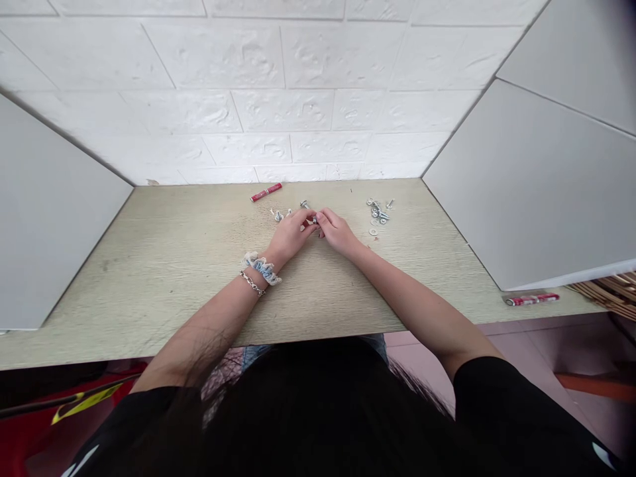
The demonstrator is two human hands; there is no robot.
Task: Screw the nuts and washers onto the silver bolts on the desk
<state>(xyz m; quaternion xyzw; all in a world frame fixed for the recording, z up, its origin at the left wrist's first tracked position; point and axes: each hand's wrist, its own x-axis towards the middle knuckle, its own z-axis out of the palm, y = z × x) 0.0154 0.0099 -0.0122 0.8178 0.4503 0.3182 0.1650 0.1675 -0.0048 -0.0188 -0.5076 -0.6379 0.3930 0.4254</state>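
left hand (pixel 291 235) and right hand (pixel 336 232) pinch a small shiny metal piece (pixel 315 220); right of it silvery metal screws (pixel 383 215) and flat round washers (pixel 371 232) lie seemingly unjoined; left of it silvery bolts (pixel 279 216), perhaps assembled.

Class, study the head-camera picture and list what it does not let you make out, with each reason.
All in the head view:
Small metal part: mostly covered by the left hand and right hand.
Loose hardware beyond the left hand: partly blocked by that hand.
Screws and washers: too small and overlapping to count surely.
Far red tube: print too small to read.
Woven item: cut off by the right edge.
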